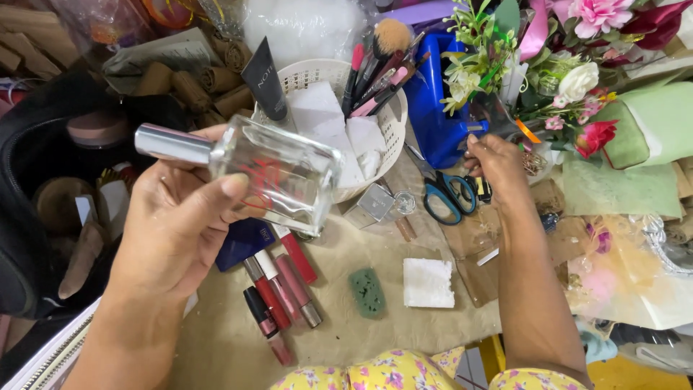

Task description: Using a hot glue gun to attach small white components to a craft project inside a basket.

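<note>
holding the clear glass perfume bottle (278, 173) well means keeping the thumb and the fingers on opposite faces, as the left hand (170, 231) does here: the thumb lies across the near face and the fingers wrap behind, so this grip is closed on the bottle, which hangs tilted in the air above the surface (346, 274) with its silver cap (172, 142) pointing left. glass is slick, and the bottle looks heavy for its size, so in my judgement a firm pinch near the shoulder beats a hold at the base (a slip would drop it onto the row of lipsticks (278, 292) below). the left wrist is bent back, palm turned up and toward the camera, forearm rising from the lower left. the right hand (498, 162) stretches forward to the foot of the flower bouquet (534, 65), palm down, fingers curled at the stems; whether they pinch anything i cannot tell, as the fingertips are hidden behind the knuckles. just to its left lie blue-handled scissors (444, 191), and beyond them a blue box (433, 115). a white basket (390, 126) holding brushes and foam sits behind the bottle. a white foam block (428, 282) and a green foam piece (367, 291) rest on the brown paper between the arms.
</note>
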